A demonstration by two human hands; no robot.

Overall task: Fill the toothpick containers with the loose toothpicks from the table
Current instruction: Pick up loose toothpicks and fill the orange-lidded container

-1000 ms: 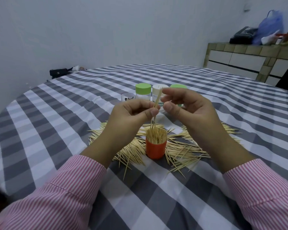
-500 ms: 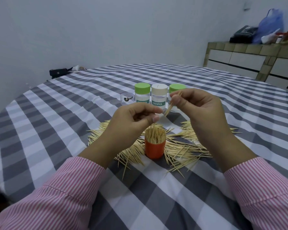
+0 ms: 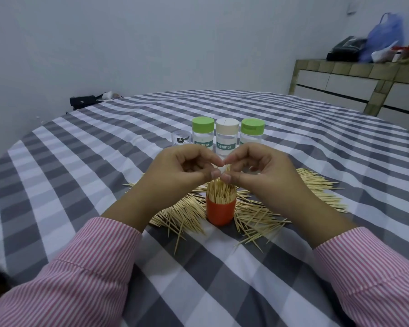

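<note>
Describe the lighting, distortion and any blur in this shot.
Head view: soft, even, rather dim light, no glare, only faint shadow under the orange cup. Wide-angle bending curves the table edge and tilts the cabinet. The labelled jars read sharp; the blue bag far right looks smeared, and noise softens the wall.

Dim, even, cool light; faint shadows; wide-angle bending at edges.
</note>
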